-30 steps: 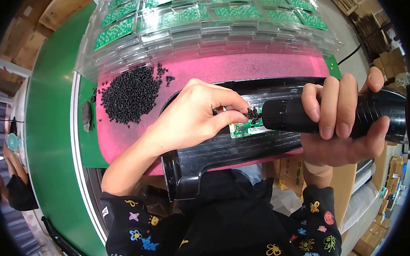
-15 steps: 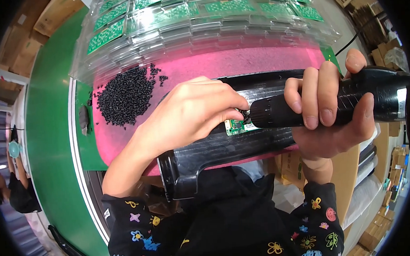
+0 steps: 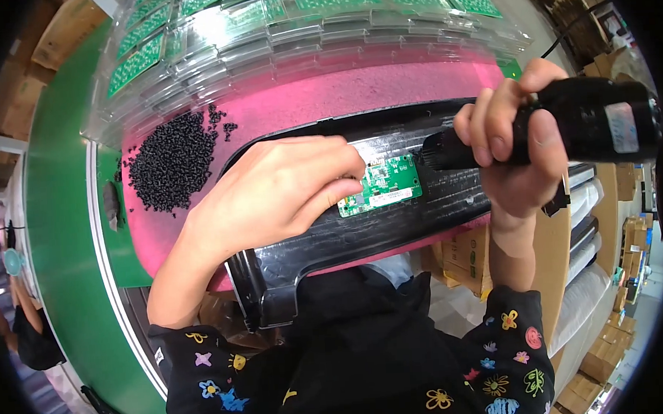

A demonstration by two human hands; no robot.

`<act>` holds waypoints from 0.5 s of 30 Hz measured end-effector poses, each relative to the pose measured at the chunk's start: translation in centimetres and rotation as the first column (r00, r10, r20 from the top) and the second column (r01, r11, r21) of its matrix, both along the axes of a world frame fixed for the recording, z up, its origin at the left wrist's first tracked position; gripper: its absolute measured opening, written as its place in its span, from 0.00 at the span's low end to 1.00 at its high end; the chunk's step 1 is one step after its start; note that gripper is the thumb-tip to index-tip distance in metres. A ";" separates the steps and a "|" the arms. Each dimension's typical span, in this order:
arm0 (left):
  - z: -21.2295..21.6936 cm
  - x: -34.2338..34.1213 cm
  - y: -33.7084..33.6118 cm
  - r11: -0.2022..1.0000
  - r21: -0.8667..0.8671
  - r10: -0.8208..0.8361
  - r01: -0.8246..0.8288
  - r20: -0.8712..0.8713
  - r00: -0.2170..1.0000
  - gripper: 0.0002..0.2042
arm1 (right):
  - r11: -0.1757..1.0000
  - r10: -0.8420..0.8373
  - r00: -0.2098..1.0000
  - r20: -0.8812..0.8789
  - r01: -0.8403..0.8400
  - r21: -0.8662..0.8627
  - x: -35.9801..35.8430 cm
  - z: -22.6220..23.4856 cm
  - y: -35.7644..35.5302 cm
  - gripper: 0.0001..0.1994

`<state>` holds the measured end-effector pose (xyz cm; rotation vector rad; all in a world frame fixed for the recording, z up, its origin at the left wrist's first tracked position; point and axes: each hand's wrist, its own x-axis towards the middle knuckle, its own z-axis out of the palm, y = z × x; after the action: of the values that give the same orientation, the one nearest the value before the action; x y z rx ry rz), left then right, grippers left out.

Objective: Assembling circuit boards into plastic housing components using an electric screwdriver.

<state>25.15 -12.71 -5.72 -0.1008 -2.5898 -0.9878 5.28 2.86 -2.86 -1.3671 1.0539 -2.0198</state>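
Note:
A small green circuit board [image 3: 393, 180] lies on the long black plastic housing [image 3: 449, 194] in front of me. My left hand [image 3: 286, 183] reaches over the housing from the left. Its thumb and index finger are pinched at the board's left end, and whatever they hold is hidden. My right hand [image 3: 517, 132] is wrapped round a black power screwdriver [image 3: 598, 121], held nearly level. The tool's ribbed nose points left, close to the board's right end. A heap of small black screws [image 3: 170, 162] sits to the left on the pink mat [image 3: 297, 97].
Clear plastic trays [image 3: 309, 41] with several green circuit boards are stacked behind the mat. A dark lump [image 3: 111, 205] lies on the green table at left. Cardboard boxes [image 3: 467, 260] stand near right. Another person [image 3: 33, 331] is at the far left.
The screwdriver's nose has moved right, off the circuit board, uncovering more of it. My left hand has drawn away leftward from the nose, to the board's left end. The whole view has shifted slightly.

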 end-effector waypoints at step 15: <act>0.5 0.8 -0.1 0.993 -0.116 -0.008 0.038 0.250 0.968 0.09 | 0.996 -0.018 0.998 -0.055 0.023 0.082 0.4 -0.4 -1.0 0.15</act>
<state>25.99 -12.86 -5.26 -0.0391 -2.8841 -0.9033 5.70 1.84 -3.31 -1.3808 1.1665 -1.9411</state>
